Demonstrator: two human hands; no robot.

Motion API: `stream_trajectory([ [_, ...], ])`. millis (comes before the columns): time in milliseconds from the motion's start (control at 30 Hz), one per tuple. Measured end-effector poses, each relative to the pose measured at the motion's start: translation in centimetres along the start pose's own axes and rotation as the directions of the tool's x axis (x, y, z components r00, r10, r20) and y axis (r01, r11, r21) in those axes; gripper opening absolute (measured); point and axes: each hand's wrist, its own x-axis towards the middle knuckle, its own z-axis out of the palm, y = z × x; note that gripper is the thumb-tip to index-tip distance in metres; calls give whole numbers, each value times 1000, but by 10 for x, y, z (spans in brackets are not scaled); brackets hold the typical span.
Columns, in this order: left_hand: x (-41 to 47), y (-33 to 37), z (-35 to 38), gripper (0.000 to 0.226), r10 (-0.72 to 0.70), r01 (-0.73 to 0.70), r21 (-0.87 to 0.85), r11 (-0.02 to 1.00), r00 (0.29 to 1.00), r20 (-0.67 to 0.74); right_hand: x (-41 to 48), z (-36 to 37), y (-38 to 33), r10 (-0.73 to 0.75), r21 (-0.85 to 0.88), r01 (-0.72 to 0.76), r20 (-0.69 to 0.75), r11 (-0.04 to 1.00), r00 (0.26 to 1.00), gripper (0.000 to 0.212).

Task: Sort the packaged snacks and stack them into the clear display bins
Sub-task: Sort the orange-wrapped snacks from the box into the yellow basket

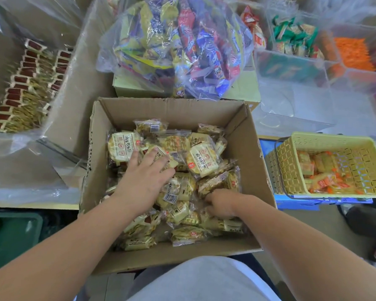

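An open cardboard box (246,135) sits straight in front of the person, holding a loose heap of pale yellow snack packets (202,164) in clear wrappers. The left hand (146,179) lies flat on the heap near the box's middle, fingers spread and straight, pressing on the packets without gripping any. The right hand (220,205) is lower and to the right, its fingers curled down among the wrappers and mostly hidden, so whether it grasps a packet or only digs in cannot be told.

Just right of the box stands a yellow lattice basket (280,168) with orange packets (326,181) in it, resting on a blue crate (295,202). Behind it, at the upper right, are the clear display bins (289,54), one holding green packets (291,31), another orange ones (352,51).

Beyond the box, a clear plastic bag (182,46) bulges with mixed blue, red and yellow snacks. At the left a plastic-lined carton (78,68) holds brown-and-gold packets (24,83) in neat rows.
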Motion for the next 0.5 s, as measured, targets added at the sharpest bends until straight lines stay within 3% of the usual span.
stream_trajectory([
  [167,0,0,2,72,-6,6,-19,1000,1000,-4,-1,-3,0,7,140,-12,39,990,999,43],
  [300,0,-1,2,72,1,-1,-37,999,1000,1,-6,-6,1,0,86,-6,67,996,998,24],
  [500,-1,-1,2,74,-4,3,-37,999,1000,-9,-4,-2,-3,-17,235,13,16,972,1000,84],
])
